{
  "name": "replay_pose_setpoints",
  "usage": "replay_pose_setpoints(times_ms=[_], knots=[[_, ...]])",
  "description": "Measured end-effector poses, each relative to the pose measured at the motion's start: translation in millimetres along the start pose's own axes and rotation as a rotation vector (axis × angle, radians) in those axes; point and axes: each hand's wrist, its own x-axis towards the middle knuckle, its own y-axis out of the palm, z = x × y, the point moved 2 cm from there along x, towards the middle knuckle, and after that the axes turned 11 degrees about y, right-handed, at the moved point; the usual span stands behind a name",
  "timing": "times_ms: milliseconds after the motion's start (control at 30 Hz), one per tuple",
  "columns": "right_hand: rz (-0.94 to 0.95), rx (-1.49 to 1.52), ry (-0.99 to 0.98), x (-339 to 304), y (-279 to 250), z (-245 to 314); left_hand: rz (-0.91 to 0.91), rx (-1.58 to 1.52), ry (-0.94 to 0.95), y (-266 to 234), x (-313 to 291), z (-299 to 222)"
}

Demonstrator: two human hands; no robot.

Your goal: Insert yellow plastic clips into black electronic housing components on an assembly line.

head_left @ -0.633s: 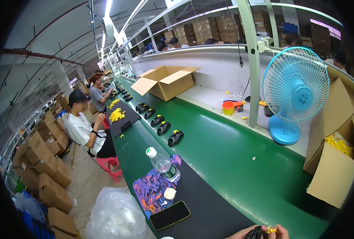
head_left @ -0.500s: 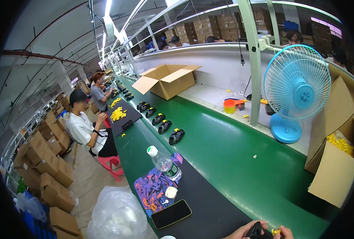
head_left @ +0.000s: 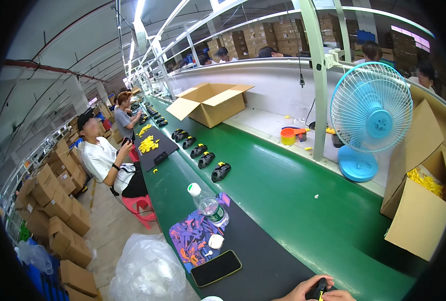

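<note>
At the lower right edge, my left hand (head_left: 307, 288) is closed around a black plastic housing (head_left: 315, 291), rounded like the ones on the belt. A small yellow plastic piece (head_left: 322, 295) shows against the housing's right side. My right hand (head_left: 339, 296) has its fingers closed at that piece, touching the housing; the lower part of this hand is cut off by the frame. Both hands are over the near end of the black mat (head_left: 268, 268). A phone (head_left: 216, 268) lies on the mat to their left.
A water bottle (head_left: 210, 206), a white earphone case (head_left: 216, 242) and a patterned cloth (head_left: 187, 236) lie left. Black housings with yellow pieces (head_left: 221, 172) line the green belt (head_left: 283, 185). A blue fan (head_left: 373, 120) and a carton of yellow pieces (head_left: 423, 183) stand right. A co-worker (head_left: 102, 155) sits left.
My right hand has brought the yellow piece left against the black housing; before, the two were apart. The seated co-worker has raised their head.
</note>
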Motion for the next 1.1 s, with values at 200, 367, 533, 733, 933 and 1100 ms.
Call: replay_pose_setpoints(times_ms=[200,367,533,733,933,1100], knots=[[0.013,0.055,0.209,-2,-2,-1,-0.04,0.178,0.194,7,15,-41],[0.038,0.009,0.092,-2,-3,0,-0.04,0.222,0.198,6,13,-41],[0.067,-0.011,0.094,1,-2,3,-0.072,0.3,0.206,3,12,-44],[0.114,0.017,0.097,12,-8,-5,-0.055,0.447,0.217,0,18,-50],[0.152,0.144,0.158,18,-7,-19,-0.03,0.519,0.174,-4,20,-49],[0.147,0.134,0.1,20,-3,-21,-0.057,0.535,0.163,-6,18,-48]])
